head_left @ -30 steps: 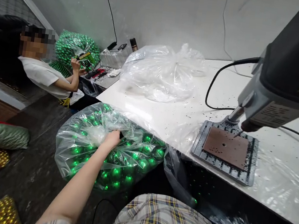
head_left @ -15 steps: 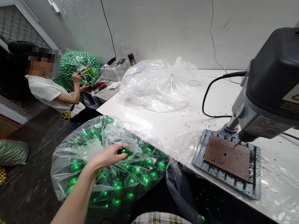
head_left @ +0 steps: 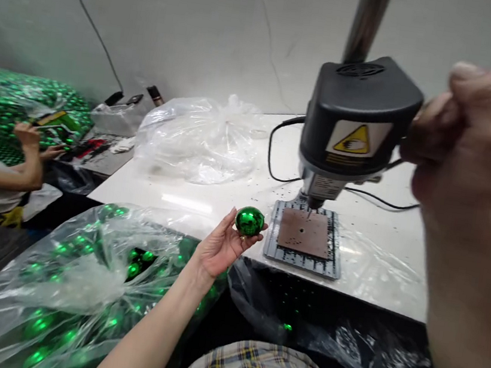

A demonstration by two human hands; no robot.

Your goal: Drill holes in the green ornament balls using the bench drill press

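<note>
The left hand cradles a green ball in curled fingers, just beside the drill base plate. The blurred right hand is raised beside the drill head; whether it grips anything, I cannot tell.

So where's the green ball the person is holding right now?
In the head view, the green ball is near the middle, in the person's left hand, just left of the grey base plate.
</note>
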